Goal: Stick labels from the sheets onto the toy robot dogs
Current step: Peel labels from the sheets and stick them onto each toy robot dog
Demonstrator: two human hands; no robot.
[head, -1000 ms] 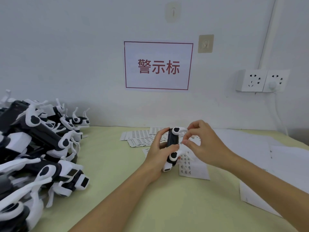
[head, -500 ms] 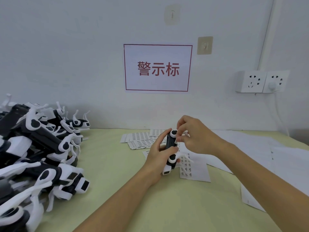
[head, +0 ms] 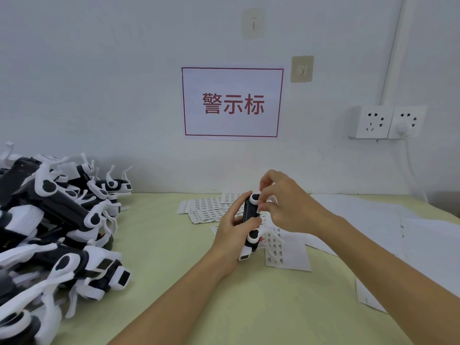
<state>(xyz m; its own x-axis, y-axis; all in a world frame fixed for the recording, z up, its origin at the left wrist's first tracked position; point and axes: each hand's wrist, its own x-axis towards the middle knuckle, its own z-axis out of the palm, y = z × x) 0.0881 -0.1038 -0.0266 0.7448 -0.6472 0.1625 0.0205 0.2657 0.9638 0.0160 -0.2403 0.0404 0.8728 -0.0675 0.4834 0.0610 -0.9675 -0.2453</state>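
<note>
Toy robot dog (head: 251,221) sits upright in the left hand (head: 230,229), fingers wrapped around it; right hand (head: 286,207) fingertips pinch at its top.

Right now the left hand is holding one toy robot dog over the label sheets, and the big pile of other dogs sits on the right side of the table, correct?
Not quite. The head view shows the pile of other dogs on the left side of the table, not the right. The rest holds: the left hand holds one toy robot dog over the label sheets.
</note>
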